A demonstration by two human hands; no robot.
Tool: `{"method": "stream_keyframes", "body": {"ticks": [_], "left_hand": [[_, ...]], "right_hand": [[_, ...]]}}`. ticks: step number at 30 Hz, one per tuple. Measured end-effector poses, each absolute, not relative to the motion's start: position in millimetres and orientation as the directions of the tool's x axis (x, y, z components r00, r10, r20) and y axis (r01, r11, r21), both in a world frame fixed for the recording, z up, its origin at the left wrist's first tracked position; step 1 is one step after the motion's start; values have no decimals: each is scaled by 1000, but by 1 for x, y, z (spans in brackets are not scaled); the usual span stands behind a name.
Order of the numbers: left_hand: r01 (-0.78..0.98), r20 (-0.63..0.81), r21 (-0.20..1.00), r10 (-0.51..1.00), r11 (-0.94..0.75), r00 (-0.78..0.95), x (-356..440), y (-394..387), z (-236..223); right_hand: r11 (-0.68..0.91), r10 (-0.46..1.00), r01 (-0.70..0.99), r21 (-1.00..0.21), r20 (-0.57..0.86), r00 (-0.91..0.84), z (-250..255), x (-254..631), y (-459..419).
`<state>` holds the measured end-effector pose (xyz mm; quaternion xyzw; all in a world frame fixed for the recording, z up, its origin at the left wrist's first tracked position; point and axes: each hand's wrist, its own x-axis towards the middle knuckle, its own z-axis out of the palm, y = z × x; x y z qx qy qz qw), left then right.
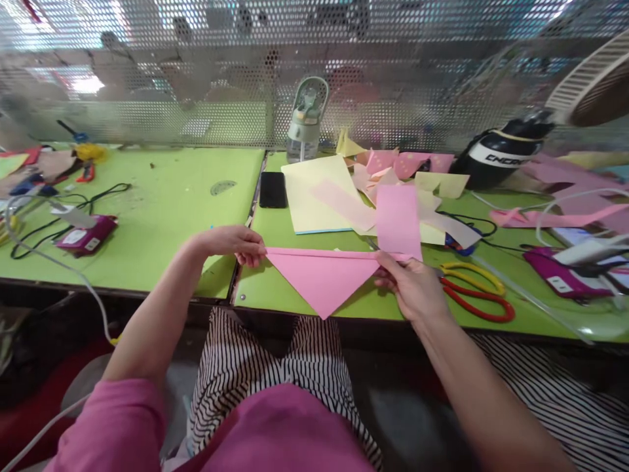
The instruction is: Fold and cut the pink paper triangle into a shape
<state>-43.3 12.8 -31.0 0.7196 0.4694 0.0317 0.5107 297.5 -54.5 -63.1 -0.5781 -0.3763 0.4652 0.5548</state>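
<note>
A pink paper triangle [322,278] with a narrow folded strip along its long upper edge stretches between my two hands, its point toward me at the table's front edge. My left hand [251,248] pinches the left corner between thumb and fingers. At the other end, my right hand [405,278] grips the right part of the folded edge. Just beyond the right hand lies a pink paper strip [398,213], partly over cream paper. Scissors [476,295] with one yellow and one red handle loop rest to the right of that hand; their blades are mostly hidden.
A black phone [272,190] lies beside a cream paper sheet [319,190]. Behind them stands a clear bottle with a green lid [304,124]. Paper scraps [383,164], a black bottle [501,154] and a purple power strip [565,275] are at right. A perforated metal screen [196,85] closes the back.
</note>
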Motion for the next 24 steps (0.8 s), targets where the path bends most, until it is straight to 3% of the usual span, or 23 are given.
{"method": "stream_keyframes", "body": {"ticks": [3, 7, 10, 12, 20, 24], "left_hand": [[698, -308, 713, 866, -63, 393, -53, 14, -28], [744, 3, 652, 981, -150, 195, -32, 0, -24], [710, 145, 585, 911, -393, 385, 6, -21, -29], [683, 119, 578, 875, -446, 470, 27, -31, -36], [623, 22, 696, 878, -357, 479, 38, -15, -30], [518, -1, 803, 869, -294, 495, 46, -12, -16]], "right_hand": [[-100, 951, -86, -991, -121, 284, -62, 296, -49], [-136, 962, -62, -989, -147, 229, -64, 291, -37], [-166, 971, -34, -986, -169, 171, -67, 287, -30], [-167, 976, -17, -986, -168, 142, -69, 285, -28], [19, 994, 0, -1000, 19, 107, -41, 280, -33], [87, 996, 172, -981, 87, -10, -18, 272, -35]]}}
